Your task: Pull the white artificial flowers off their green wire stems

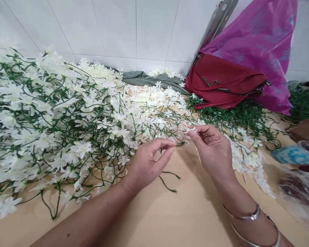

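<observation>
Over the tan tabletop, my right hand (214,151) pinches a small white artificial flower (190,130) between thumb and fingertips. Thin white strands hang around those fingertips. My left hand (154,159) is closed in a pinch just left of it, thumb against forefinger; what sits between the tips is too small to make out. The hands are close but apart. Beneath my left hand, a forked green stem (169,181) shows on the table, partly hidden. A big heap of white artificial flowers on green stems (74,120) lies beside and beyond my left arm.
Loose white blossoms (154,97) spread toward the tiled wall (113,31). A red handbag (223,82) and a purple plastic bag (262,44) stand back right on green stems (236,118). White strands (249,156) and a blue-white packet (293,155) lie right.
</observation>
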`<state>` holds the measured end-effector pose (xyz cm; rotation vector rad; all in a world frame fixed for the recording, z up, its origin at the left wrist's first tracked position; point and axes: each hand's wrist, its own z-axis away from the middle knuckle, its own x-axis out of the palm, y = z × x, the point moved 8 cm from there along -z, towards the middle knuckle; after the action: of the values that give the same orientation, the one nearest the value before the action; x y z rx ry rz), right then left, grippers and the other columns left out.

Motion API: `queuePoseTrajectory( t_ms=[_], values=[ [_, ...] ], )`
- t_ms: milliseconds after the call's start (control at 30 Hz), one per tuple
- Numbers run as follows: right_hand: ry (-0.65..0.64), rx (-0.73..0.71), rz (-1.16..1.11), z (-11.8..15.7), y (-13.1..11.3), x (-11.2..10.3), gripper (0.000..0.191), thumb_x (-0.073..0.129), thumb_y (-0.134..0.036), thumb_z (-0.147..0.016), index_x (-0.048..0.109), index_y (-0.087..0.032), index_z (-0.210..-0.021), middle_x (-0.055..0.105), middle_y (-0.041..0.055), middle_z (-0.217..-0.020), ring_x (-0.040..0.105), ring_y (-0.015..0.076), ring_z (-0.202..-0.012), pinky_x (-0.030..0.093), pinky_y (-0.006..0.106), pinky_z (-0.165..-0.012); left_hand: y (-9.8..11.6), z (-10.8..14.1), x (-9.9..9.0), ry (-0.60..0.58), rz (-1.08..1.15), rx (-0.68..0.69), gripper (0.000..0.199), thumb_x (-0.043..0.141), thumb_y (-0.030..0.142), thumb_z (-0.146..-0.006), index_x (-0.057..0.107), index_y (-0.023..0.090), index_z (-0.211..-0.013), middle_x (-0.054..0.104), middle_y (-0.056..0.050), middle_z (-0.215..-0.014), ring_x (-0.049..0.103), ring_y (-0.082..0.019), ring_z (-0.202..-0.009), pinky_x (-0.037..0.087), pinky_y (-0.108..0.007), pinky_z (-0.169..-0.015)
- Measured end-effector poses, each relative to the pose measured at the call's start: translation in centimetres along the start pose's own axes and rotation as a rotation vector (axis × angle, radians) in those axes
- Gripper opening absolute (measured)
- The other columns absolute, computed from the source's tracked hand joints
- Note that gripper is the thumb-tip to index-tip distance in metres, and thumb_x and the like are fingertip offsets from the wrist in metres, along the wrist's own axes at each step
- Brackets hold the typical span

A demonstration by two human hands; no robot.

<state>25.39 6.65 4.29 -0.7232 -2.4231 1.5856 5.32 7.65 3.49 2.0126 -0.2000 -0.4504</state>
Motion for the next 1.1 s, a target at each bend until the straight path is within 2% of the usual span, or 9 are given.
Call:
queuePoseTrajectory(
  t_ms=[100,200,300,400,500,700,800,967,1100],
  values=[
    [0.071,-0.023,0.029,-0.6,0.4,-1.3,0.015,0.082,-0.030,-0.083,0.070,-0.023,-0.086,0.072,0.0018,-0.082,0.068,0.0194,-0.076,0.056,0.035,-0.075,1.4,0.5,1.6,-0.184,-0.183,0.191,0.013,0.062,0.022,-0.101,0.075,0.019,-0.105,0.081,-0.008,-0.099,0.075,-0.020,-0.091,0.057,-0.033,-0.085],
    [0.123,-0.025,0.047,-0.9,0.5,-2.2,0.018,0.084,-0.032,-0.082,0.069,-0.024,-0.086,0.071,0.0021,-0.080,0.068,0.0204,-0.076,0.055,0.035,-0.073,1.5,0.9,2.4,-0.284,-0.221,0.247,0.015,0.066,0.028,-0.100,0.074,0.020,-0.109,0.081,-0.009,-0.101,0.075,-0.020,-0.085,0.059,-0.034,-0.081],
    [0.124,-0.025,0.044,-1.0,0.0,-2.4,0.018,0.083,-0.035,-0.084,0.068,-0.025,-0.087,0.070,0.0028,-0.081,0.067,0.0211,-0.076,0.054,0.036,-0.074,1.1,0.6,1.5,-0.179,-0.095,0.173,0.022,0.066,0.025,-0.099,0.072,0.021,-0.119,0.079,-0.010,-0.108,0.076,-0.022,-0.097,0.060,-0.037,-0.091],
    [0.062,0.002,0.015,-0.7,-0.5,-1.7,0.020,0.082,-0.038,-0.085,0.066,-0.026,-0.087,0.069,0.0025,-0.082,0.066,0.0211,-0.077,0.054,0.036,-0.075,-0.1,0.1,0.1,-0.019,0.208,0.003,0.032,0.057,0.014,-0.099,0.067,0.022,-0.129,0.076,-0.011,-0.124,0.075,-0.022,-0.111,0.058,-0.037,-0.101],
    [-0.013,0.039,-0.001,-0.3,-0.7,-0.7,0.020,0.082,-0.039,-0.085,0.066,-0.026,-0.087,0.067,0.0023,-0.082,0.064,0.0204,-0.076,0.053,0.035,-0.073,-1.6,-0.4,-0.8,0.095,0.546,-0.153,0.033,0.057,0.012,-0.097,0.069,0.023,-0.126,0.070,-0.008,-0.136,0.076,-0.020,-0.112,0.060,-0.033,-0.099],
    [-0.061,0.074,-0.009,0.4,-0.5,0.6,0.015,0.077,-0.031,-0.087,0.064,-0.024,-0.085,0.064,-0.0006,-0.079,0.060,0.0171,-0.073,0.049,0.032,-0.073,-2.8,-0.8,-1.1,0.163,0.840,-0.292,0.030,0.054,0.004,-0.085,0.077,0.016,-0.099,0.078,-0.006,-0.112,0.077,-0.014,-0.087,0.061,-0.027,-0.084],
    [-0.071,0.095,-0.005,0.5,0.0,0.9,0.013,0.074,-0.028,-0.087,0.062,-0.023,-0.084,0.063,-0.0013,-0.078,0.058,0.0161,-0.072,0.046,0.032,-0.072,-2.0,-0.7,-0.9,0.101,0.819,-0.226,0.028,0.052,0.003,-0.085,0.076,0.017,-0.089,0.077,-0.005,-0.099,0.071,-0.011,-0.076,0.059,-0.026,-0.078],
    [-0.067,0.119,0.035,0.5,0.5,0.9,0.012,0.073,-0.030,-0.085,0.063,-0.022,-0.085,0.063,0.0003,-0.079,0.057,0.0173,-0.074,0.044,0.034,-0.073,-0.6,-0.3,-0.7,0.037,0.514,-0.110,0.032,0.047,0.004,-0.093,0.074,0.019,-0.087,0.072,-0.004,-0.079,0.070,-0.016,-0.096,0.056,-0.026,-0.085],
    [-0.077,0.109,0.041,0.5,0.5,0.9,0.013,0.072,-0.031,-0.087,0.063,-0.022,-0.086,0.063,0.0007,-0.080,0.057,0.0179,-0.076,0.044,0.034,-0.075,0.7,-0.5,-1.9,0.120,0.240,-0.007,0.029,0.047,0.012,-0.102,0.072,0.021,-0.116,0.072,-0.002,-0.090,0.068,-0.012,-0.074,0.057,-0.029,-0.078]
  ],
)
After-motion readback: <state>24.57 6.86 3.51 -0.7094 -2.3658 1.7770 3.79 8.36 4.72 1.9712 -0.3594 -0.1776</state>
